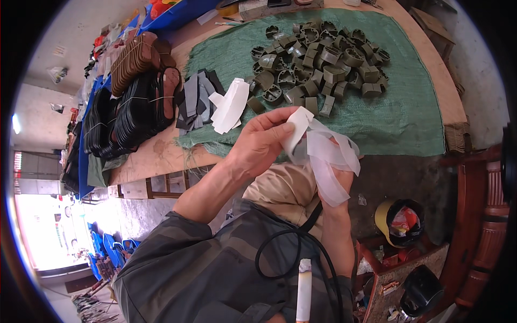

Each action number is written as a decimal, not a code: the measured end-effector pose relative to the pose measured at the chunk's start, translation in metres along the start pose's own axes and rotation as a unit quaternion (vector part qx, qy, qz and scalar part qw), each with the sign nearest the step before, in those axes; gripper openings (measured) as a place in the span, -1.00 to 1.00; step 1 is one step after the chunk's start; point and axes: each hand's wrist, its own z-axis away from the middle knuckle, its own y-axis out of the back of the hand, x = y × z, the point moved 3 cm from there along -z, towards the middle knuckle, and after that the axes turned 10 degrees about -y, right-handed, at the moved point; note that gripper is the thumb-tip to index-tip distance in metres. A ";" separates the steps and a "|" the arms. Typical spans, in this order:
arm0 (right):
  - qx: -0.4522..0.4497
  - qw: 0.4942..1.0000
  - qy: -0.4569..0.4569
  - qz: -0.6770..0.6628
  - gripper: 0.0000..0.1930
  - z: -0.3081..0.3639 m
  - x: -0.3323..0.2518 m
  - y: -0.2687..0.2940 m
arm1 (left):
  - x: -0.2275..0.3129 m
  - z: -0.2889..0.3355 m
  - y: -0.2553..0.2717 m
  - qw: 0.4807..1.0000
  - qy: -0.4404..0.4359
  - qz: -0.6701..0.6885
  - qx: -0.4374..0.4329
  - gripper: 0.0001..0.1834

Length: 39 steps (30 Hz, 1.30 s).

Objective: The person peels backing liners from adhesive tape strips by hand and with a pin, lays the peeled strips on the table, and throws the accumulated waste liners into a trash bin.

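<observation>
My left hand (264,134) is closed in a pinch, thumb on top, on a small curved white piece (297,129) held over my lap. Beside it, my right hand (341,184) is closed on several translucent white strips (329,156), which loop and hang over the fingers and hide most of them. The white piece and the strips meet between the two hands. On the green woven cloth (398,129) just beyond lies a small stack of white cut pieces (231,106), with dark and grey cut pieces (197,99) to its left.
A heap of olive-green hollow moulded parts (323,62) covers the cloth's far middle. Bundled black soles (134,116) and brown soles (137,59) stand at the table's left. A yellow bucket (383,220) sits low at the right. A black cable (261,253) loops across my shirt.
</observation>
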 end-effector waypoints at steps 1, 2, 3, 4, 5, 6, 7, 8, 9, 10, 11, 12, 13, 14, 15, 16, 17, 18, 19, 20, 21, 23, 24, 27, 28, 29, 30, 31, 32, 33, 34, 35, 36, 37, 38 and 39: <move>0.001 1.000 -0.001 0.000 -0.69 0.000 -0.001 0.000 | -0.002 0.001 0.001 1.000 0.014 0.011 -0.008 -0.62; -0.002 0.999 0.022 0.045 -0.69 -0.001 -0.002 0.000 | -0.002 0.001 0.002 1.000 0.015 0.012 -0.008 -0.62; -0.005 0.995 0.045 0.089 -0.69 -0.001 -0.005 -0.001 | 0.000 0.001 0.003 1.000 0.014 0.004 -0.012 -0.65; -0.005 0.995 0.045 0.089 -0.69 -0.001 -0.007 -0.001 | 0.001 0.001 0.003 1.000 0.013 -0.003 -0.016 -0.68; -0.007 0.989 0.054 0.138 -0.70 0.000 -0.010 -0.003 | 0.000 0.000 0.004 1.000 0.013 -0.003 -0.015 -0.68; -0.009 0.980 0.062 0.188 -0.71 0.001 -0.012 -0.004 | -0.002 0.000 0.007 0.999 0.009 -0.040 -0.010 -0.70; -0.010 0.980 0.062 0.188 -0.71 0.001 -0.012 -0.004 | -0.002 0.000 0.009 0.997 0.005 -0.078 -0.005 -0.73; -0.006 0.975 0.070 0.209 -0.72 0.002 -0.013 -0.005 | -0.002 0.000 0.009 0.997 0.005 -0.077 -0.005 -0.73; -0.003 0.970 0.077 0.228 -0.73 0.003 -0.013 -0.005 | 0.001 0.000 0.009 0.994 0.011 -0.112 -0.001 -0.75; -0.004 0.971 0.077 0.228 -0.73 0.003 -0.014 -0.006 | 0.002 0.000 0.010 0.989 0.017 -0.146 0.003 -0.78; -0.010 0.968 0.083 0.237 -0.73 0.004 -0.017 -0.007 | 0.003 0.000 0.010 0.989 0.017 -0.146 0.004 -0.78; -0.016 0.965 0.090 0.246 -0.73 0.004 -0.018 -0.009 | 0.004 -0.001 0.010 0.987 0.012 -0.158 -0.003 -0.79; -0.016 0.965 0.090 0.245 -0.73 0.005 -0.018 -0.009 | 0.005 -0.001 0.010 0.985 0.008 -0.170 -0.009 -0.80; -0.013 0.966 0.082 0.243 -0.73 0.005 -0.017 -0.008 | 0.005 -0.001 0.009 0.985 0.007 -0.171 -0.009 -0.80; -0.010 0.967 0.075 0.242 -0.73 0.006 -0.017 -0.009 | 0.004 -0.001 0.009 0.986 0.000 -0.169 -0.001 -0.80; -0.011 0.967 0.075 0.241 -0.73 0.006 -0.019 -0.010 | 0.003 -0.001 0.009 0.986 -0.007 -0.167 0.008 -0.81; -0.005 0.965 0.075 0.251 -0.73 0.006 -0.022 -0.012 | 0.003 0.000 0.010 0.986 -0.007 -0.167 0.008 -0.81; 0.001 0.963 0.076 0.260 -0.73 0.007 -0.025 -0.014 | 0.002 0.000 0.010 0.986 -0.005 -0.164 0.018 -0.80; 0.002 0.963 0.076 0.260 -0.73 0.007 -0.025 -0.014 | 0.001 0.000 0.011 0.987 -0.003 -0.161 0.028 -0.80; 0.006 0.964 0.081 0.254 -0.74 0.008 -0.024 -0.013 | 0.001 0.001 0.010 0.987 -0.003 -0.161 0.027 -0.80; 0.010 0.965 0.086 0.248 -0.75 0.009 -0.023 -0.013 | 0.001 0.001 0.009 0.986 -0.004 -0.164 0.031 -0.80; 0.013 0.962 0.098 0.255 -0.75 0.009 -0.025 -0.013 | -0.001 0.001 0.008 0.985 -0.006 -0.167 0.034 -0.80; 0.017 0.958 0.109 0.264 -0.75 0.010 -0.026 -0.013 | -0.003 0.002 0.008 0.984 -0.013 -0.177 0.023 -0.81; 0.004 0.965 0.108 0.238 -0.76 0.007 -0.027 -0.014 | -0.002 0.002 0.004 0.982 -0.006 -0.189 0.008 -0.82; 0.005 0.965 0.107 0.238 -0.76 0.007 -0.027 -0.013 | -0.002 0.002 0.002 0.982 0.008 -0.191 0.004 -0.83; 0.001 0.965 0.111 0.236 -0.76 0.007 -0.027 -0.013 | -0.002 0.002 0.001 0.982 0.009 -0.191 0.004 -0.83; -0.004 0.965 0.114 0.234 -0.76 0.007 -0.027 -0.013 | -0.002 0.002 0.000 0.979 0.022 -0.202 0.001 -0.83; -0.003 0.965 0.114 0.235 -0.76 0.008 -0.026 -0.012 | -0.003 0.002 0.000 0.977 0.034 -0.213 -0.001 -0.84; 0.001 0.961 0.113 0.252 -0.75 0.008 -0.026 -0.011 | -0.004 0.002 0.002 0.977 0.035 -0.212 -0.001 -0.84; 0.003 0.956 0.112 0.270 -0.73 0.008 -0.025 -0.010 | -0.008 0.002 0.004 0.974 0.044 -0.220 -0.025 -0.83; 0.002 0.956 0.111 0.270 -0.73 0.008 -0.024 -0.010 | -0.011 0.003 0.004 0.971 0.053 -0.228 -0.048 -0.83; 0.007 0.959 0.114 0.258 -0.71 0.008 -0.020 -0.009 | -0.012 0.004 0.005 0.971 0.053 -0.228 -0.047 -0.83; 0.013 0.962 0.116 0.247 -0.70 0.007 -0.016 -0.007 | -0.015 0.006 0.005 0.986 0.074 -0.146 -0.029 -0.83; 0.015 0.962 0.117 0.248 -0.70 0.004 -0.006 0.000 | -0.018 0.007 0.004 0.993 0.095 -0.063 -0.013 -0.82; -0.004 0.952 0.098 0.291 -0.65 0.000 0.009 0.009 | -0.019 0.007 0.001 0.993 0.096 -0.062 -0.015 -0.82; -0.016 0.945 0.087 0.314 -0.62 -0.001 0.013 0.010 | -0.022 0.008 0.001 0.993 0.115 -0.006 0.008 -0.81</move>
